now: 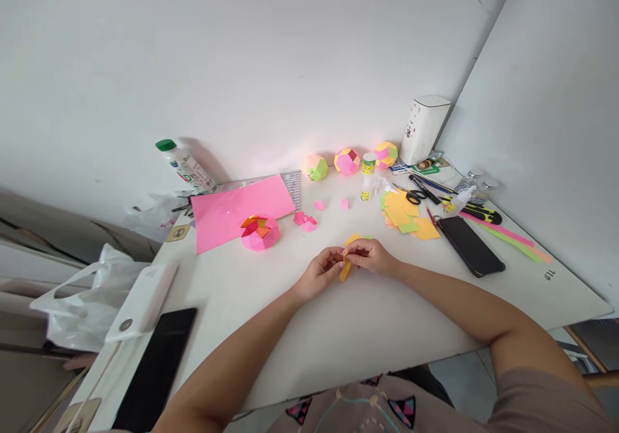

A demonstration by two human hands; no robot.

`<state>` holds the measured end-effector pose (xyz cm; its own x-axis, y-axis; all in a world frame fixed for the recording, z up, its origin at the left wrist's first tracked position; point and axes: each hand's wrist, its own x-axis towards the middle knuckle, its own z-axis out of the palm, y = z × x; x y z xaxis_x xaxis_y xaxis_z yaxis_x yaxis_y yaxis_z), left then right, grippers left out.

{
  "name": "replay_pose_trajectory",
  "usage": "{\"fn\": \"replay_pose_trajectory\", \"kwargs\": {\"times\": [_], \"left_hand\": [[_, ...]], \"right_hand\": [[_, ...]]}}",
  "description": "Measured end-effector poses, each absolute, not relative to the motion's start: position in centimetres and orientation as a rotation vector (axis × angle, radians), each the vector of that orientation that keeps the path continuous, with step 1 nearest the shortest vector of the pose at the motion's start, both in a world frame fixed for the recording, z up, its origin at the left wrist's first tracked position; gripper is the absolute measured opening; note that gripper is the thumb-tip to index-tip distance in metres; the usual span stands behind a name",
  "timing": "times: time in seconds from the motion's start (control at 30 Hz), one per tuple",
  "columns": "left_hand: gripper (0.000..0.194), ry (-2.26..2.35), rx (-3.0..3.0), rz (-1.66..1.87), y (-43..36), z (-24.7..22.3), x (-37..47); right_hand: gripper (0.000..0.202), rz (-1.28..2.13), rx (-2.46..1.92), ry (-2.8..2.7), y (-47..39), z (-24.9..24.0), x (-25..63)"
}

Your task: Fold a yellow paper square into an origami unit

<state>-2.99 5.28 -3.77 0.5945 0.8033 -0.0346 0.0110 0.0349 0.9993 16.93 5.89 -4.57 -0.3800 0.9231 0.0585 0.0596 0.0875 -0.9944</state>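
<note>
My left hand (322, 272) and my right hand (371, 255) meet over the middle of the white table (367, 330). Between them is a small orange paper piece (345, 271), pinched by the fingertips of both hands and hanging down a little. Just behind the hands lie more yellow and green paper pieces (354, 238), partly covered by them. Farther left sits an open pink paper ball (260, 233) with orange and red inside. Small pink paper pieces (305, 221) lie beside it.
Three finished-looking paper balls (347, 161) line the wall. Glue bottles (368, 162), scissors (414, 197), paper squares (400, 212) and a black phone (470, 246) stand or lie to the right. At left are a pink sheet (242, 207), a white-and-green bottle (186, 166) and a black device (157, 368).
</note>
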Motion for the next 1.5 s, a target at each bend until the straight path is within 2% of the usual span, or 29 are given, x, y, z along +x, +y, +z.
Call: {"fn": "replay_pose_trajectory", "kwargs": {"times": [0.27, 0.4, 0.67, 1.03, 1.5], "left_hand": [[0.043, 0.759, 1.355, 0.811, 5.7, -4.6, -3.1], [0.033, 0.722, 1.328, 0.900, 5.8, -5.0, -3.2], [0.023, 0.696, 1.442, 0.969, 6.1, -5.2, -3.4], [0.033, 0.677, 1.528, 0.982, 6.1, -5.7, -3.3], [0.029, 0.880, 1.645, 0.949, 6.0, -5.5, -3.4]], "right_hand": [[0.028, 1.386, -1.080, -1.592, 5.8, -4.2, 17.0], [0.035, 1.380, -1.112, -1.637, 5.9, -4.1, 17.1], [0.027, 1.261, -1.048, -1.834, 6.2, -3.8, 17.1], [0.027, 1.245, -1.039, -1.815, 6.1, -3.6, 17.0], [0.027, 1.304, -1.104, -1.600, 5.8, -3.8, 17.0]]}}
